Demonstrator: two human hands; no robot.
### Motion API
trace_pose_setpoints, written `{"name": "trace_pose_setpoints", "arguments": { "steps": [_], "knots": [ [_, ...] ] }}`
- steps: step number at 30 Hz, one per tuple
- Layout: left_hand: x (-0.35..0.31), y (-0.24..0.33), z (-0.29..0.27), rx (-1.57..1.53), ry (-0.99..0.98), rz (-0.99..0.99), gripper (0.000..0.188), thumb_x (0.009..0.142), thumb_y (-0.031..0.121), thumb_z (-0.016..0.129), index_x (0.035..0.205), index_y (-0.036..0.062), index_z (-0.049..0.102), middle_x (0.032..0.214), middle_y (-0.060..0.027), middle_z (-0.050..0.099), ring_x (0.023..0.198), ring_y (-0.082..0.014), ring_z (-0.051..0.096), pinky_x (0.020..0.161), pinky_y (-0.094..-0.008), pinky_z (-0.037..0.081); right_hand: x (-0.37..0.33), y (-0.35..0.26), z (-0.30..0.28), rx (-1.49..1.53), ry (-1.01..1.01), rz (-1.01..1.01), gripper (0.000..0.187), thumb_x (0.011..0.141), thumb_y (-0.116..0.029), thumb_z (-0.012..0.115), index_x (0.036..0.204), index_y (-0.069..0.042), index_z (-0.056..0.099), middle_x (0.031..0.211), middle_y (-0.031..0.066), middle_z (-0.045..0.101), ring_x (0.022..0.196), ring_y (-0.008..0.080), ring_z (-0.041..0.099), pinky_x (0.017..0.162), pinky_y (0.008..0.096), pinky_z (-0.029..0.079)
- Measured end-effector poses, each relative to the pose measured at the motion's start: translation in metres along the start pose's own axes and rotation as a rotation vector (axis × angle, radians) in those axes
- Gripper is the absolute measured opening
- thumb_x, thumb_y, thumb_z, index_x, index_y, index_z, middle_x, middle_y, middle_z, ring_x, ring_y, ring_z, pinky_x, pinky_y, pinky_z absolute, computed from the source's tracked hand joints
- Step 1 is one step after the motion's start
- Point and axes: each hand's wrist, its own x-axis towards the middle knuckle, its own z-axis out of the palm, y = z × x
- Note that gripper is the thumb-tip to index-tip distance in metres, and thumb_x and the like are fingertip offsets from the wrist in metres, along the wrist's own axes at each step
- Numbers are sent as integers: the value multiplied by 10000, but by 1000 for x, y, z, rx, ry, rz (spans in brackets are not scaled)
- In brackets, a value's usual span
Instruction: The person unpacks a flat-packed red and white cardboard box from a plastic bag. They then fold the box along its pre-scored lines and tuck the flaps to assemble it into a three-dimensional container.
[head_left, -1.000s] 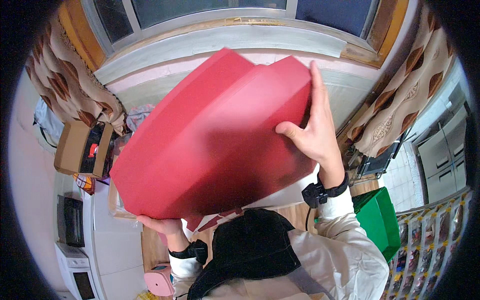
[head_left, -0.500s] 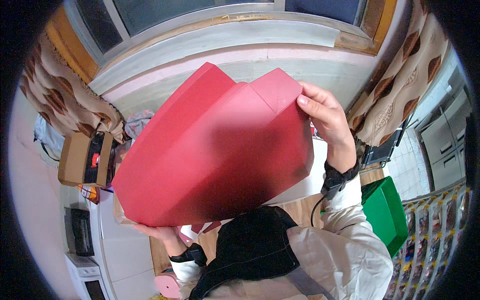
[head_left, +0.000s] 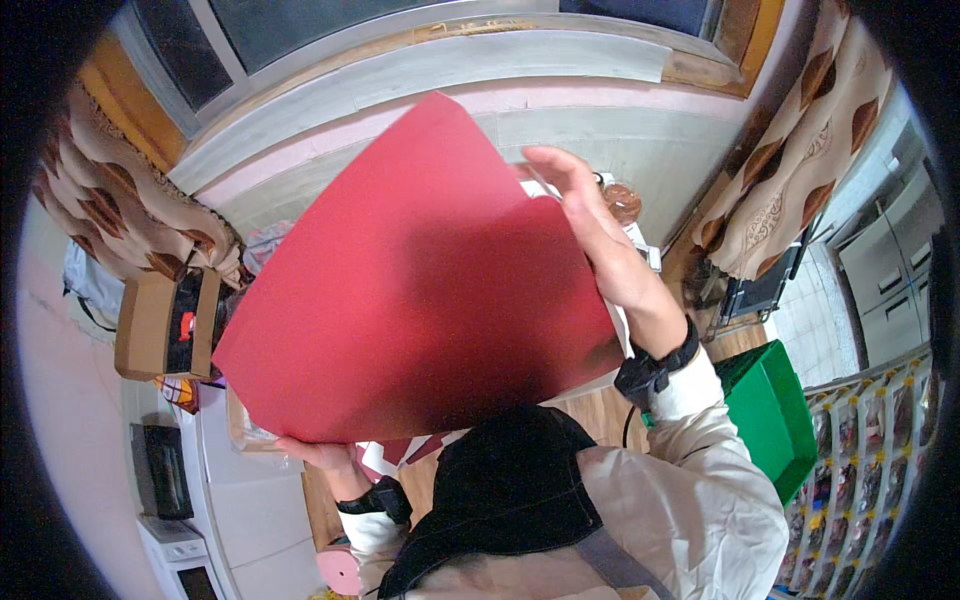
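A large red card piece (head_left: 420, 270) with creased edges fills the middle of the head view, held up in front of me. Whether it is a box or a bag, I cannot tell. My left hand (head_left: 322, 456) grips its lower left edge from below, with the fingers partly hidden behind it. Along the right edge lies my right hand (head_left: 598, 235), its fingers stretched out near a notch where some white shows. Below the card, red and white pieces (head_left: 385, 458) peek out, mostly covered.
An open brown carton (head_left: 145, 325) stands at the left, above a white cabinet (head_left: 255, 510). On the right are a green bin (head_left: 775, 420) and a rack of clear pockets (head_left: 860, 460). A round brown item (head_left: 621, 203) sits past my right hand. Patterned curtains (head_left: 800, 150) flank the window.
The red card has turned, so its creased end flap no longer shows and a flat face does. My right hand has shifted left and straightened its fingers. The left hand keeps its grip.
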Motion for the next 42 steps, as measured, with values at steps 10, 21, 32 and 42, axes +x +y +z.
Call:
{"name": "trace_pose_setpoints", "arguments": {
  "steps": [10, 21, 32, 42],
  "knots": [
    [-16, 2, -13, 97, -17, 92, 841, 880, 694, 371, 1483, 109, 321, 1479, -147, 396, 1327, -368, 418, 1067, -544, 378, -55, -38, -2, -194, -27, 27, 980, 727, -679, 616, 1365, 25, 377, 1192, 163, 561, 1089, 265, 567, 930, 374, 416],
    [18, 1, -23, -251, -1291, 400, 662, 894, 539, 595, 1273, 5, 496, 1109, -207, 629, 826, -243, 595, 693, -410, 472, -80, -11, -44, 128, -242, -278, 168, 844, -257, 664, 736, -128, 656, 680, 28, 654, 599, 205, 619, 582, 358, 442],
    [-8, 56, 11, 52, -1120, 736, 345, 956, 279, 563, 1109, -29, 551, 968, -204, 642, 756, -230, 561, 615, -383, 462, -74, 11, -37, 176, -163, -294, 395, 939, -462, 549, 981, -77, 629, 761, 69, 610, 608, 174, 461, 644, 381, 330],
    [0, 58, -4, 191, -1136, 654, 269, 885, 184, 597, 1076, 0, 550, 860, -97, 537, 720, -217, 509, 610, -390, 434, -77, 24, -30, 42, -138, -307, 424, 939, -442, 554, 863, -30, 616, 616, 49, 547, 520, 166, 407, 541, 338, 325]
  ]
}}
